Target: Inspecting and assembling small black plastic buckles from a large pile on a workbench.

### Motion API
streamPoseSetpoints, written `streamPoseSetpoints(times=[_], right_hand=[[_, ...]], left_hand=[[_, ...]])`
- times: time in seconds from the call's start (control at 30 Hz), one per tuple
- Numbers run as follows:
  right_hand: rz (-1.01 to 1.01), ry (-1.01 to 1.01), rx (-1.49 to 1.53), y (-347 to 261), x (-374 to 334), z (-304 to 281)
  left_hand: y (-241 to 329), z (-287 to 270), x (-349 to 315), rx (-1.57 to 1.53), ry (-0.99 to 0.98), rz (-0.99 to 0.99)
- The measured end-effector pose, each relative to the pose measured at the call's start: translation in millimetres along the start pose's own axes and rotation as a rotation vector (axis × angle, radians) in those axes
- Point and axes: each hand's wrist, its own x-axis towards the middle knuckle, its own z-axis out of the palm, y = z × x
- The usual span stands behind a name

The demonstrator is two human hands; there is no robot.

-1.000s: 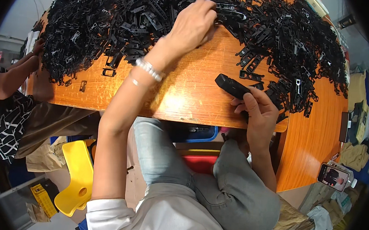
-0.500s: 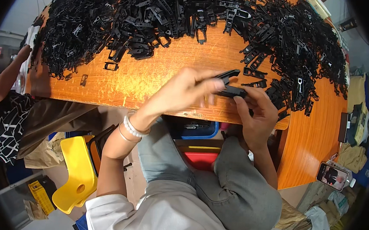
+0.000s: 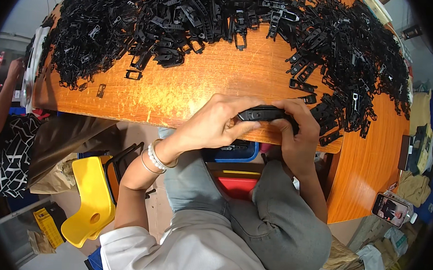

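Note:
Just above the front edge of the wooden table [image 3: 190,85], a long black plastic part [image 3: 261,114] lies level between my two hands. My left hand [image 3: 212,123], with bracelets on its wrist, pinches one end between thumb and fingers. Around the other end curl the thumb and fingers of my right hand [image 3: 301,128]. The part looks like two pieces set together, though my fingers cover both ends. Beyond it, a large heap of black plastic pieces [image 3: 179,17] spreads over the back of the table.
Another heap of black frame-like pieces [image 3: 352,89] reaches down the right side. A blue bin [image 3: 230,156] stands under the table edge by my knees. At the left are a yellow chair [image 3: 89,191] and another person's arm [image 3: 0,105]. A phone [image 3: 391,208] stands at the right.
My left hand has come down from a blurred position with a black piece raised over the other. The two pieces now lie together, gripped at both ends.

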Motion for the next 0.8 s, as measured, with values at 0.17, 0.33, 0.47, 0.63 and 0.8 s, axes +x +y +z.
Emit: streamPoseSetpoints(times=[0.17, 0.33, 0.47, 0.63, 0.8], right_hand=[[0.084, -0.084, 0.091, -9.8, 3.9, -6.9], [0.169, -0.178, 0.33, -11.6, 0.3, 5.3], [0.144, -0.468, 0.243, -8.6, -5.1, 11.7], [0.092, -0.55, 0.263, 1.5, -12.9, 27.4], [0.097, -0.501, 0.297, 0.1, -12.5, 24.8]], left_hand=[[-10.9, 10.9, -11.5, -0.611, -0.011, -0.238], [-30.1, 2.9, -27.3, -0.315, 0.068, 0.026], [-38.7, -34.8, -28.9, 0.049, 0.355, -0.214], [-65.0, -41.8, 0.7, 0.354, 0.493, -0.01], [-67.5, -24.2, 54.6, 0.627, 0.392, 0.159]])
